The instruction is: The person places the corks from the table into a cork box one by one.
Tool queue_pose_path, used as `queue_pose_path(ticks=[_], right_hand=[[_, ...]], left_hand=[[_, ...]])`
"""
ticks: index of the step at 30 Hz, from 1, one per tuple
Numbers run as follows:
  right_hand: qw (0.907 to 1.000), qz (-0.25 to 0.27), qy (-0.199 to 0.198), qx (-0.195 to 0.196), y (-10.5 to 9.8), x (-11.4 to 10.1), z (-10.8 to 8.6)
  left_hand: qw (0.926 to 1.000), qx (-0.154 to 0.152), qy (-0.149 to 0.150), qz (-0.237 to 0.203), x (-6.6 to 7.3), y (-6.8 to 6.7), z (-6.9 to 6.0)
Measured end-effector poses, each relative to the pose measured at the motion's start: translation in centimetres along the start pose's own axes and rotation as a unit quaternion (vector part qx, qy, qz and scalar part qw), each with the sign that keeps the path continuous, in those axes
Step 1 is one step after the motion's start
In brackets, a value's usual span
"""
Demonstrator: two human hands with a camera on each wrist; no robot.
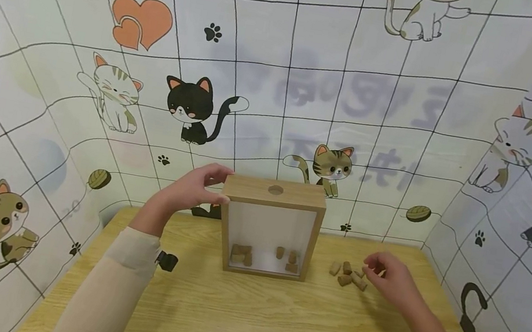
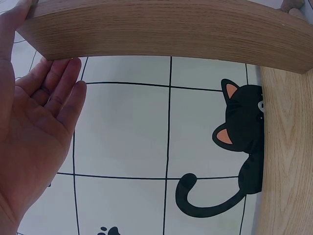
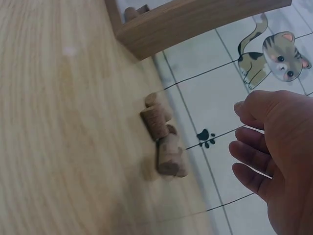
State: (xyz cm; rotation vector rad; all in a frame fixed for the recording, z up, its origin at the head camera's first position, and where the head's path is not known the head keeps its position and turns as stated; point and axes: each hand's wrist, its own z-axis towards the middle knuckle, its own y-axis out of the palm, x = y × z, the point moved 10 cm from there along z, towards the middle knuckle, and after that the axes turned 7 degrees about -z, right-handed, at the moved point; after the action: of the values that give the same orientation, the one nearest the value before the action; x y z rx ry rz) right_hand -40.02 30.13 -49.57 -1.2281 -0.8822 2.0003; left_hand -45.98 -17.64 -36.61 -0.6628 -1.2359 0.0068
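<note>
A wooden box (image 1: pixel 261 271) with a clear-looking front and a round hole (image 1: pixel 275 190) in its top stands upright on the table. Several corks (image 1: pixel 242 253) lie at the bottom inside it, in a left and a right group. My left hand (image 1: pixel 196 186) holds the box's upper left corner, thumb at the front and fingers behind. In the left wrist view those fingertips meet the box's side (image 2: pixel 161 32). Right of the box lies a small pile of corks (image 1: pixel 344 280). My right hand (image 1: pixel 387 274) hovers just beside the pile, fingers loosely bent, with nothing visible in it.
The wood-grain table (image 1: pixel 241 314) ends against a white cloth wall (image 1: pixel 258 88) printed with grid lines and cartoon cats. Similar cloth hangs on the left and right sides. Dark wrist straps (image 1: pixel 167 261) show on both sleeves.
</note>
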Motion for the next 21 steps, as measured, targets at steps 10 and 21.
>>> queue_pose_path(ticks=[10, 21], right_hand=[[0.9992, -0.001, 0.036, -0.020, 2.3, 2.5, -1.2], [0.9972, 0.026, 0.058, -0.040, 4.9, 3.9, -2.2]], left_hand=[[1.0000, 0.001, -0.002, -0.004, 0.0, 0.0, 0.1], [1.0000, 0.002, -0.003, 0.006, 0.1, 0.0, -0.1]])
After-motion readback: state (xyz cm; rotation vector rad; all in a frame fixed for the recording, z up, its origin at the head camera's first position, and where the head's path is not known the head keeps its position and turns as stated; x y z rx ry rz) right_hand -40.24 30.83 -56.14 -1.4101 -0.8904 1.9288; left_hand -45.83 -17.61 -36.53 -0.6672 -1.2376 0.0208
